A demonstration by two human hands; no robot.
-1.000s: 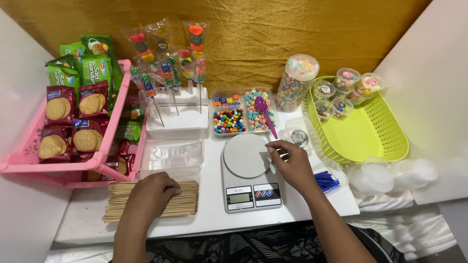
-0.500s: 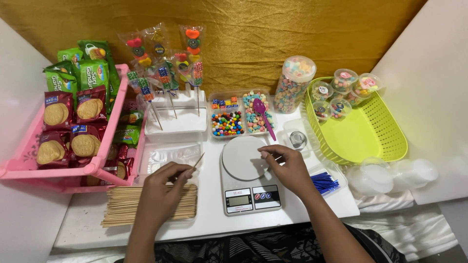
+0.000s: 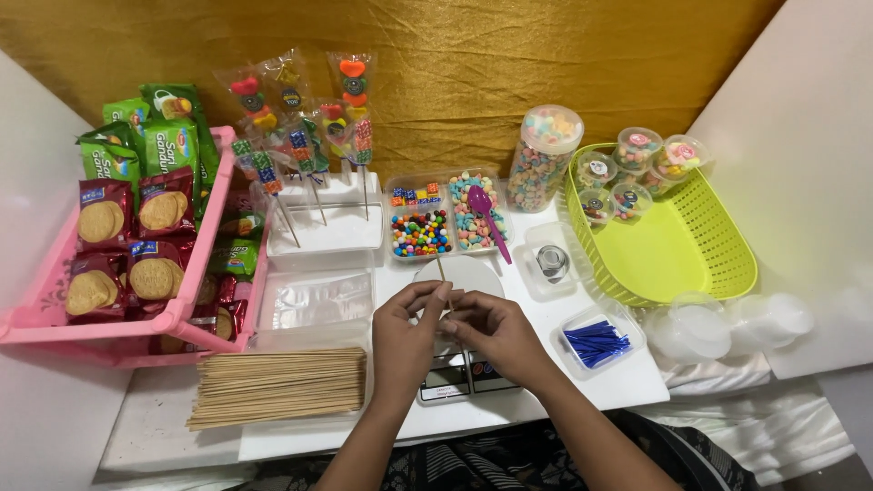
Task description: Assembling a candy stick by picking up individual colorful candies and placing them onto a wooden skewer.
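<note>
1. Fingers of the left hand (image 3: 405, 329) and right hand (image 3: 491, 332) are pinched together on a thin, pale wooden skewer (image 3: 442, 273), held upright at centre frame above the white round-plate kitchen scale (image 3: 473, 273).
2. Light, stiff and easily snapped, by my judgement, it is best gripped low on the shaft.
3. Half a second ago, the left hand was lifting it from the skewer pile (image 3: 282, 386) at lower left; the right rested on the scale.

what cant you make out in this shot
Head view only:
- White kitchen scale: its display and most of its round plate are hidden by both hands.
- Thin wooden skewer: its lower end is hidden between the left hand and right hand.
- Small clear cups in the yellow-green plastic basket: contents too small to tell.
</note>
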